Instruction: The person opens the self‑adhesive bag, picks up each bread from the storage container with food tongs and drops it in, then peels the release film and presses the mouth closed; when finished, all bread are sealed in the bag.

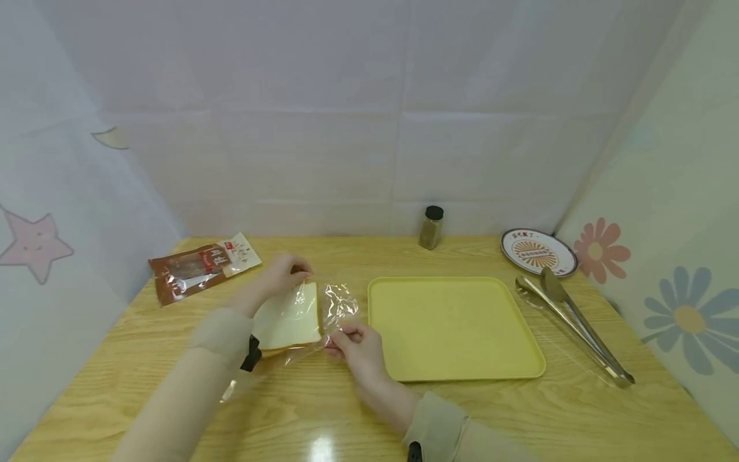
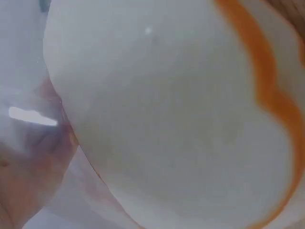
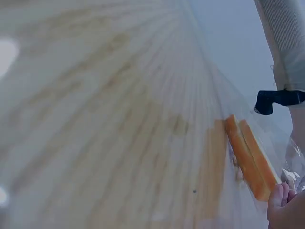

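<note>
Slices of white bread [image 1: 288, 317] with orange-brown crust lie in a clear plastic bag [image 1: 340, 305], left of centre. My left hand [image 1: 283, 273] is at the far edge of the bread, its curled fingers pinching the bag near the upper corner. At the near right corner, my right hand [image 1: 360, 356] pinches the bag's loose film between thumb and fingers. Close up in the left wrist view, the pale bread face [image 2: 167, 114] fills most of the picture. Two stacked slices show their crusts [image 3: 250, 162] in the right wrist view.
A yellow tray [image 1: 456, 327] sits just right of my right hand. Beyond are a brown food packet [image 1: 196, 266] at back left, a black-capped spice jar [image 1: 431, 228], a printed plate [image 1: 537, 252] and metal tongs [image 1: 577, 327] at right. Fabric walls bound the wooden table [image 1: 323, 410].
</note>
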{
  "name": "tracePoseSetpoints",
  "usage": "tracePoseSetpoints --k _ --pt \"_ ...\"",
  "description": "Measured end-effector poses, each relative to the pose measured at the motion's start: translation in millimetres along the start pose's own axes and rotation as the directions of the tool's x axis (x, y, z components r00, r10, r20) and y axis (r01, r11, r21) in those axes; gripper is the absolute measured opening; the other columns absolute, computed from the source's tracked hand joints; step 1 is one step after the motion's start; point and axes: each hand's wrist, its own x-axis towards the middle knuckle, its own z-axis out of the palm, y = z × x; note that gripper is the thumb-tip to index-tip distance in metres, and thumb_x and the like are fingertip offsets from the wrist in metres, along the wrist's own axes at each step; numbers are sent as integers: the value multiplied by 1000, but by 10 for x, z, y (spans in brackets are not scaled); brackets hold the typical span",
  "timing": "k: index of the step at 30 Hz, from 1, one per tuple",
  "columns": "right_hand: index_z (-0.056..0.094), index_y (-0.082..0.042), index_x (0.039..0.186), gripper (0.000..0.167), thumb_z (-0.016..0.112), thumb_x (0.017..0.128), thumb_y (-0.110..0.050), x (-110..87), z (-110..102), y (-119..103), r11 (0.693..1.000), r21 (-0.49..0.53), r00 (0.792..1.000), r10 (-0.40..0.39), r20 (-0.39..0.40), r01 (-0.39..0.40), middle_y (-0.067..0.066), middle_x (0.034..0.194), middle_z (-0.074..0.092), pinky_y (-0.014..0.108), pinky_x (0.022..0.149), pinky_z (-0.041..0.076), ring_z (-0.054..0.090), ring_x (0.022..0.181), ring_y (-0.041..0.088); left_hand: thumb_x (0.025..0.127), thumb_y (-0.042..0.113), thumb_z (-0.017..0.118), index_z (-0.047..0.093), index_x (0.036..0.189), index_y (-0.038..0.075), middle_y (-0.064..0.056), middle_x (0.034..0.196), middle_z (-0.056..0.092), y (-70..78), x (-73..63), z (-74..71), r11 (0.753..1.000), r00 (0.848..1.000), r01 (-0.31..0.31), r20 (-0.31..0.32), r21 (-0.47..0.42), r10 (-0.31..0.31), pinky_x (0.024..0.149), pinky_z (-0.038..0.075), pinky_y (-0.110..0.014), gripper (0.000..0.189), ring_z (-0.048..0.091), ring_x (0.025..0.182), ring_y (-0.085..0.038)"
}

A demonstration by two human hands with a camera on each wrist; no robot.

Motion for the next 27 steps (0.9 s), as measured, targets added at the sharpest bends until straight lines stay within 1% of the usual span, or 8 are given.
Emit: tracePoseSetpoints --k 4,6,9,14,18,21,24,27 --pt "55 11 94 10 60 87 6 88 -6 -88 991 -66 993 -117 -32 115 12 81 65 34 77 61 65 70 12 94 18 59 69 100 1 -14 92 70 72 -222 -234 995 981 102 -166 -8 -102 70 53 -34 21 63 82 -23" --pt "56 13 96 13 61 87 5 131 -8 -157 976 -100 979 -198 -39 193 15 83 65 31 76 61 65 71 12 94 24 58 69 103 3 -14 97 71 126 -352 -329 989 952 145 -268 -33 -148 72 54 -35 26 65 87 -24" --pt "59 12 96 13 61 88 2 176 -24 -287 935 -145 943 -331 -37 323 21 87 65 27 74 60 67 74 17 93 31 59 70 103 5 -13 96 71 229 -552 -433 980 884 175 -424 -90 -197 69 51 -23 30 63 83 -12" --pt "62 10 94 15 62 89 -4 204 -64 -525 863 -193 874 -484 -50 467 24 89 66 23 75 59 68 78 21 89 32 64 71 101 6 5 88 72 423 -822 -515 967 777 110 -587 -229 -227 66 49 -7 29 59 77 11" --pt "64 10 92 18 66 87 -6 230 -65 -670 830 -193 837 -543 -64 524 26 86 66 24 75 60 68 73 13 88 21 67 70 102 1 23 83 66 573 -995 -504 935 717 18 -647 -355 -260 70 52 -7 25 62 79 9" --pt "64 12 91 18 66 87 -6 231 -59 -762 798 -179 808 -589 -25 576 27 86 65 23 76 59 67 73 11 86 12 68 70 99 -2 24 82 66 694 -1100 -494 917 663 -45 -698 -396 -269 70 53 -8 20 64 76 5" --pt "63 12 90 17 65 87 -4 220 -53 -858 760 -160 772 -635 20 630 21 83 67 23 77 59 67 75 11 84 5 69 71 95 -2 16 83 69 806 -1165 -513 908 627 -113 -738 -402 -249 69 54 -10 14 66 74 2" --pt "63 13 90 18 66 87 -5 208 -41 -947 741 -138 752 -658 43 657 4 80 70 23 78 58 67 76 9 84 2 68 72 93 -2 10 86 71 908 -1213 -553 905 615 -162 -757 -394 -220 69 56 -12 10 67 74 -1"
